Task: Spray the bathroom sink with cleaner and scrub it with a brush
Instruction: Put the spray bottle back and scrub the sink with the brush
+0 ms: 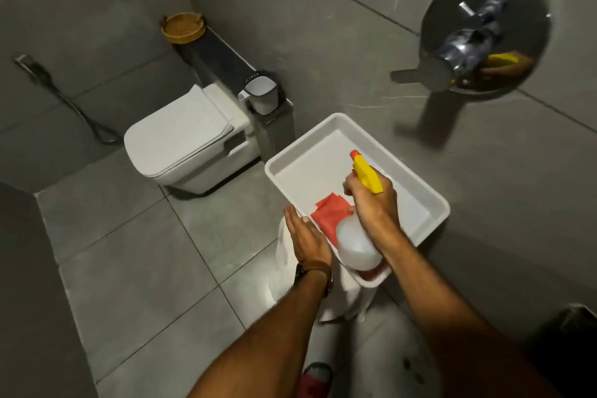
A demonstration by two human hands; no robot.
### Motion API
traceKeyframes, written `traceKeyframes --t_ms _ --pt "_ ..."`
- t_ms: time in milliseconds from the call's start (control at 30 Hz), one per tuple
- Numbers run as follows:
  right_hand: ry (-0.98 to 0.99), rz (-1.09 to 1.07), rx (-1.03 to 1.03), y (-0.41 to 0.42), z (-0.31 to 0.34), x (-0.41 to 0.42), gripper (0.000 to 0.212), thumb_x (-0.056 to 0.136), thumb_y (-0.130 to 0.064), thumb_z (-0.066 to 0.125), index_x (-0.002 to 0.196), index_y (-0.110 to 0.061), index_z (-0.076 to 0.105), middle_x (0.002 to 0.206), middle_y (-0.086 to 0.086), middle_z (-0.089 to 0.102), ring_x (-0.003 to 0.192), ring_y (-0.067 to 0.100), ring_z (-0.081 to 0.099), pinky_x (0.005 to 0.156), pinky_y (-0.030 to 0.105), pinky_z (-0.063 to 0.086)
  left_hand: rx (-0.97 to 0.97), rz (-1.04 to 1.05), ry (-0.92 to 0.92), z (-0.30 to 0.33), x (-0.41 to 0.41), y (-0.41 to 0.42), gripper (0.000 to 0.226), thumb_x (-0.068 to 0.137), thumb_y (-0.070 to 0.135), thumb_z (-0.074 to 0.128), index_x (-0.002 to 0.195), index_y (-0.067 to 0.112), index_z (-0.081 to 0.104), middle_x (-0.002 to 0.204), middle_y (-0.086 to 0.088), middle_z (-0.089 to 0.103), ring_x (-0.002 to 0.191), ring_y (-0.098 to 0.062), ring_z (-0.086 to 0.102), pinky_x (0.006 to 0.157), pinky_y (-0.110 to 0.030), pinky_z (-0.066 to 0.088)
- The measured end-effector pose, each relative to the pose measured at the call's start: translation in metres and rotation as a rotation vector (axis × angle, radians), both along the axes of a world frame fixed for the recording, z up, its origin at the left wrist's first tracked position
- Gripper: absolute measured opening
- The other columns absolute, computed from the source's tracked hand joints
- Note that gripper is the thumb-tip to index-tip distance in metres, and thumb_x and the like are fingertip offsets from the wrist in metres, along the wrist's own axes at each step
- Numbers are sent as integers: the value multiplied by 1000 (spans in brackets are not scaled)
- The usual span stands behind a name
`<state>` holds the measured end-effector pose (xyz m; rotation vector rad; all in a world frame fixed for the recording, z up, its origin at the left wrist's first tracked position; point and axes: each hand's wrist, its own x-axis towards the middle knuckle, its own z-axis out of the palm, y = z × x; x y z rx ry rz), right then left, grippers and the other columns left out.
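A white rectangular sink (416, 184) juts from the grey wall below me. My right hand (374, 203) grips the neck of a white spray bottle (357, 244) with a yellow trigger head and an orange nozzle, held over the basin with the nozzle aimed at its far end. A red cloth or pad (328, 215) lies inside the basin under the bottle. My left hand (307, 236) rests flat on the sink's near left rim, fingers together, holding nothing. I see no brush.
A chrome tap (465, 48) on a round plate sticks out of the wall above the sink. A white toilet (181, 142) stands left, with a white jug (260, 94) and a wicker basket (183, 27) on the ledge behind it. A hose (64, 97) hangs far left.
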<state>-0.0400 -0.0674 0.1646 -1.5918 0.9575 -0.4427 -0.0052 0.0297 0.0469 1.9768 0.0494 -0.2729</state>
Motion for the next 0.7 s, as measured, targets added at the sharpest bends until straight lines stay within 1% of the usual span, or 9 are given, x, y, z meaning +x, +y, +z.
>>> traceKeyframes --t_ms 67,133,200,300,367,467,600,667,700 --pt "-86 26 51 -4 -16 25 15 90 -18 67 99 -27 71 88 -9 70 87 8 68 81 27 56 1 9 16 -11 4 -6 50 106 13 28 154 4 18 164 -11 16 151 -22 18 121 -24 12" --pt "-158 71 48 -8 -34 44 15 96 -16 69 111 -17 69 101 -9 71 97 2 68 88 18 52 -11 13 54 -22 7 -11 52 106 14 28 155 7 14 165 -8 14 152 -20 16 123 -29 11" --pt "-194 105 21 -10 -51 60 24 97 -25 69 121 -22 65 113 -16 69 107 -2 65 90 12 48 -11 12 88 -33 9 -18 54 106 16 28 157 11 12 166 -4 12 152 -16 13 124 -28 10" --pt "-234 123 -7 -13 -70 82 28 96 -31 70 122 -28 61 109 -29 67 103 -11 63 82 2 44 4 11 82 -44 9 -25 58 104 13 30 158 13 8 166 -2 10 152 -15 12 124 -28 10" --pt "-223 152 -11 -16 -79 92 31 95 -32 71 123 -24 60 111 -25 67 105 -5 63 85 6 45 38 2 67 -49 6 -28 59 104 11 31 158 12 6 166 -3 7 153 -16 9 124 -31 11" --pt "-199 251 -10 -20 -93 96 41 93 -27 74 130 -18 60 123 -2 69 114 12 65 94 20 48 52 2 44 -51 4 -30 60 104 14 31 158 14 4 167 -1 4 153 -16 7 125 -35 12" --pt "-92 394 -67 -27 -104 80 62 83 -9 78 136 -29 54 134 -12 63 124 5 58 102 19 47 35 17 46 -50 4 -31 61 105 20 32 158 17 2 167 1 3 153 -16 7 125 -36 13" --pt "-15 312 -168 -38 -110 60 65 74 6 68 130 -26 59 129 -9 65 123 11 59 106 29 48 37 22 28 -48 3 -33 61 103 13 33 158 12 4 167 -3 4 153 -17 8 125 -35 12" --pt "52 200 -246 -43 -111 48 60 72 9 62 122 -24 64 122 -7 69 118 16 62 102 34 51 45 25 17 -46 3 -33 61 103 9 34 157 10 6 166 -5 5 153 -19 8 125 -34 11"
